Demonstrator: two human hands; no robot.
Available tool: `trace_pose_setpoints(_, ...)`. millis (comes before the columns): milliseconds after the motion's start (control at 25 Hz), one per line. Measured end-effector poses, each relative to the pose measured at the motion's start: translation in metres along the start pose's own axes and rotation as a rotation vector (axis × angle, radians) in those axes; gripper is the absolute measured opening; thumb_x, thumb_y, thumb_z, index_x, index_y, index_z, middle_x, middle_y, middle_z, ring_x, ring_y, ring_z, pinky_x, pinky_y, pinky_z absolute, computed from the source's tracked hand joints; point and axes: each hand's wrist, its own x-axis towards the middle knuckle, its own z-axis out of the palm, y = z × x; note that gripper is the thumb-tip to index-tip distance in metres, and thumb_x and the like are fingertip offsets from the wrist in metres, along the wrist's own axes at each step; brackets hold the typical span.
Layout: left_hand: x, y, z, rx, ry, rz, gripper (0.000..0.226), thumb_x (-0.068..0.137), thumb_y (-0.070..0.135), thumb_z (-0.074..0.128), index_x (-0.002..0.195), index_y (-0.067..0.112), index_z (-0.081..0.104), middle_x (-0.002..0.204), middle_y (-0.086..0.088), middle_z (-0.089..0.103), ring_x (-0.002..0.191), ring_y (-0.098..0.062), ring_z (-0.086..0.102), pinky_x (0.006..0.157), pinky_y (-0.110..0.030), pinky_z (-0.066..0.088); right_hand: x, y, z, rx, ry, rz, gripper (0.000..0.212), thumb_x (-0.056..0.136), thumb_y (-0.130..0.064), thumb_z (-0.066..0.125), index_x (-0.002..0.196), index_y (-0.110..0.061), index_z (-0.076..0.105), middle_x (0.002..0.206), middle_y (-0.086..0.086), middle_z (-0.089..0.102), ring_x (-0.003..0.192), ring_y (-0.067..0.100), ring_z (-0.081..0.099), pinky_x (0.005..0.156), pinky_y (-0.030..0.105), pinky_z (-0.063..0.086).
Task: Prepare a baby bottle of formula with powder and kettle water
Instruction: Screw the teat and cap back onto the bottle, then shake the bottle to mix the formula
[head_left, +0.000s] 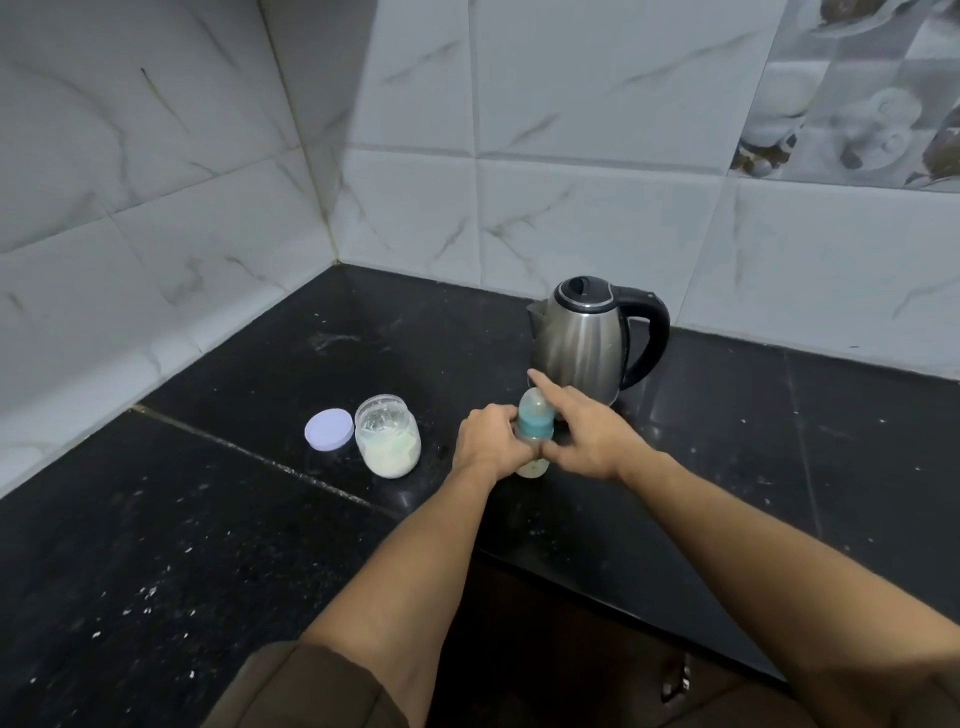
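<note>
A person is standing at a black stone counter and working on a baby bottle, which is standing upright near the counter's front edge, just in front of the steel kettle. The left hand is wrapping its curled fingers round the bottle's body, bracing it. The right hand is closing thumb and lower fingers about the teal collar, with the forefinger sticking out straight over the clear dome.

The step appears to be turning the top. Doing it well means pinning the body flat to the stone with the left hand and turning only the collar, square to the thread, so nothing tips toward the kettle.

An open jar of pale powder is sitting well to the left, its lilac lid lying beside it.

Whether the collar is going on or coming off is not readable (the hands are covering most of the bottle). What it contains and the kettle's water level are equally hidden, and no scoop is showing.
</note>
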Motion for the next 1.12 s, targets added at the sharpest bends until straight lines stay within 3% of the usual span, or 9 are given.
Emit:
trace_pose_setpoints(160,0.02,0.015,-0.051,-0.087,0.074,0.051,0.041,0.069,0.055,0.089,0.093,0.025,0.075,0.084,0.01,0.076,0.082,-0.006,0.071,0.08,-0.032,0.059,0.016,-0.019,-0.009,0.137,0.109,-0.035,0.129,0.083,-0.039,0.079,0.157,-0.053,-0.025,0.136,0.0,0.057,0.107,0.018,0.066,0.099,0.043,0.056)
trace_pose_setpoints(440,0.04,0.031,-0.128,-0.157,0.195,0.174,0.045,0.065,0.062,0.085,0.081,0.021,0.077,0.07,0.008,0.076,0.071,-0.007,0.073,0.075,-0.034,0.061,0.068,-0.08,-0.058,0.171,0.381,-0.099,0.115,0.086,-0.029,0.077,0.167,-0.038,-0.004,0.096,-0.01,0.06,0.086,0.015,0.064,0.082,0.031,0.053)
trace_pose_setpoints(560,0.044,0.023,-0.153,-0.196,0.2,0.212,0.046,0.076,0.063,0.079,0.078,0.017,0.076,0.063,0.01,0.071,0.062,-0.004,0.066,0.069,-0.029,0.055,0.083,-0.097,-0.065,0.169,0.401,-0.178,0.107,0.085,-0.027,0.078,0.167,-0.037,0.01,0.095,-0.008,0.061,0.088,0.024,0.07,0.084,0.036,0.055)
trace_pose_setpoints(640,0.045,0.014,-0.165,-0.271,0.223,0.199,0.055,0.085,0.074,0.062,0.092,0.023,0.08,0.074,0.014,0.075,0.075,-0.004,0.07,0.081,-0.031,0.056,0.091,-0.101,-0.078,0.199,0.41,-0.196,0.101,0.086,-0.033,0.081,0.165,-0.039,0.019,0.1,-0.005,0.065,0.098,0.028,0.071,0.087,0.032,0.053)
trace_pose_setpoints(760,0.052,0.006,-0.184,-0.239,0.36,0.105,0.067,0.094,0.08,0.034,0.102,0.03,0.078,0.091,0.015,0.078,0.094,-0.014,0.073,0.091,-0.037,0.052,0.109,-0.105,-0.115,0.474,0.635,-0.143,0.098,0.084,-0.037,0.086,0.16,-0.045,0.025,0.119,0.001,0.069,0.101,0.022,0.071,0.093,0.031,0.055)
trace_pose_setpoints(880,0.061,0.007,-0.198,-0.134,0.468,0.022,0.065,0.104,0.068,0.028,0.096,0.023,0.074,0.095,0.007,0.077,0.095,-0.019,0.069,0.085,-0.037,0.048,0.124,-0.119,-0.158,1.116,0.956,-0.01,0.098,0.084,-0.034,0.087,0.157,-0.048,0.025,0.129,0.003,0.062,0.109,0.02,0.07,0.086,0.039,0.063)
trace_pose_setpoints(960,0.069,0.008,-0.203,-0.079,0.521,-0.016,0.062,0.106,0.061,0.029,0.094,0.019,0.074,0.096,0.004,0.077,0.092,-0.022,0.068,0.082,-0.037,0.048,0.129,-0.133,-0.178,1.519,0.822,-0.027,0.092,0.089,-0.025,0.084,0.158,-0.042,0.024,0.136,0.007,0.059,0.116,0.03,0.07,0.073,0.041,0.066)
trace_pose_setpoints(1000,0.073,0.01,-0.205,-0.049,0.536,-0.026,0.06,0.107,0.059,0.03,0.093,0.019,0.073,0.095,0.003,0.076,0.09,-0.022,0.068,0.081,-0.038,0.05,0.128,-0.14,-0.183,1.532,0.663,-0.061,0.089,0.091,-0.022,0.082,0.157,-0.04,0.025,0.136,0.009,0.06,0.115,0.034,0.071,0.068,0.04,0.065)
trace_pose_setpoints(1120,0.087,0.02,-0.207,0.045,0.554,-0.065,0.049,0.106,0.051,0.038,0.101,0.018,0.073,0.088,-0.001,0.07,0.084,-0.026,0.063,0.075,-0.038,0.049,0.129,-0.151,-0.184,1.171,0.229,-0.218,0.087,0.088,-0.018,0.084,0.155,-0.042,0.034,0.122,0.013,0.072,0.101,0.029,0.076,0.066,0.038,0.062)
